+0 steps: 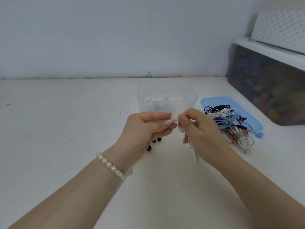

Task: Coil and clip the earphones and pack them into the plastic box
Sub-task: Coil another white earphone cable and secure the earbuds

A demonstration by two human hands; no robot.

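My left hand [145,129] and my right hand [203,131] meet above the table and pinch a small white clip [175,120] between their fingertips. A coiled white earphone [192,144] hangs from my right hand, its cable trailing down. The clear plastic box [166,98] stands just behind my hands, with a coiled white earphone inside. A pile of tangled earphones [231,124], black, white, blue and pink, lies on a blue lid [214,100] to the right. A few small black and white clips [152,144] lie on the table under my left hand.
A large dark storage bin [267,90] with colourful contents and a white lid stands at the far right, a perforated white basket [280,25] on top of it. The white table meets a plain wall behind.
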